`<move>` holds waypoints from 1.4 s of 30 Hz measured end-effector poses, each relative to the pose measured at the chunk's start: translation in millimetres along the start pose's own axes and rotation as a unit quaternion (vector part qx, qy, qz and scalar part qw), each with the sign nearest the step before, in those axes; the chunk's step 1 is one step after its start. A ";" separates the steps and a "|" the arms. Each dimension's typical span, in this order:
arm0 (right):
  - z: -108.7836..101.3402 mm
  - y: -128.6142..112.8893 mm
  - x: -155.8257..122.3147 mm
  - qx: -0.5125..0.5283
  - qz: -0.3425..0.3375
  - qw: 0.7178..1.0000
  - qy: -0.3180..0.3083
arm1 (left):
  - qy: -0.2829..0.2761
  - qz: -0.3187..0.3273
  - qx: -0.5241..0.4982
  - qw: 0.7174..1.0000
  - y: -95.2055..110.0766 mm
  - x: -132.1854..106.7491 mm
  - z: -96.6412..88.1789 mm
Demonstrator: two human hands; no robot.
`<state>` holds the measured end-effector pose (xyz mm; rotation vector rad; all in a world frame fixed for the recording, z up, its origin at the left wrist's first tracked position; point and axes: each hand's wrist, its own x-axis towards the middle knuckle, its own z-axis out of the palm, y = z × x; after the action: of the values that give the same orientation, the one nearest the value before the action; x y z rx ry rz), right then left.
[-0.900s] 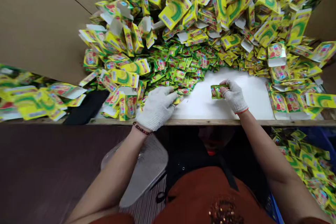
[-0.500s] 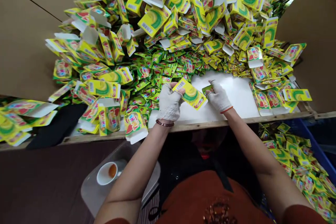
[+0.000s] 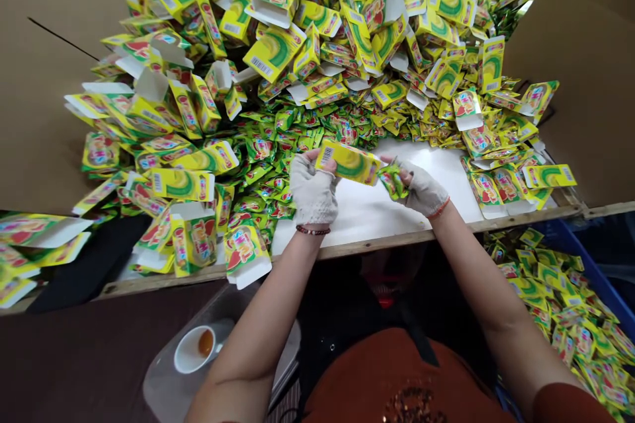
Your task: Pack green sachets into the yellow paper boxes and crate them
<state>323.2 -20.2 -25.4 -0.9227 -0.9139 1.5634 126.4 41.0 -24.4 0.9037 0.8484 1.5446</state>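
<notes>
My left hand [image 3: 313, 190], in a white fingerless-style glove, grips a yellow-green carton [image 3: 351, 163] by its barcode end. The carton's other end points right, toward my right hand [image 3: 421, 186], which is gloved too. Between the right thumb and fingers is a small green sachet [image 3: 393, 181], close against the carton's right end. I cannot tell if the sachet has entered the carton. Both hands are above the white work surface [image 3: 357, 218]. A heap of green sachets [image 3: 262, 145] lies just beyond and left of the left hand.
Many cartons [image 3: 275, 53] are piled high behind the sachets. More cartons [image 3: 196, 238] lie at the left, near the wooden table edge [image 3: 377, 243]. A blue crate [image 3: 590, 258] full of packets stands low right. A cup [image 3: 194, 349] sits on a stool below left.
The carton has turned more level and its right end has come close to my right hand. The sachet now faces the carton's end. The view has shifted slightly.
</notes>
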 end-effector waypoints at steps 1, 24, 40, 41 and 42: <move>0.4 1.7 0.3 -0.016 0.004 1.000 -0.005 | -0.023 -0.015 0.002 1.000 2.5 -3.5 0.7; -4.9 2.6 -22.5 -0.368 -0.189 0.863 0.291 | -0.334 0.166 0.662 0.650 -23.2 -20.8 22.2; -21.5 -18.4 -25.4 -0.396 -0.060 0.910 0.103 | -0.357 0.111 0.602 0.706 -19.7 -16.1 19.1; -22.9 -18.3 -25.8 -0.390 -0.051 0.915 0.089 | -0.368 0.114 0.595 0.705 -20.8 -14.9 17.8; -24.3 -18.3 -25.8 -0.385 -0.041 0.919 0.076 | -0.378 0.124 0.592 0.701 -21.6 -13.9 16.7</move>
<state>356.2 -40.5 -16.2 -1.5022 -1.4696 1.0237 152.3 31.2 -37.5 2.4514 1.0615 0.4683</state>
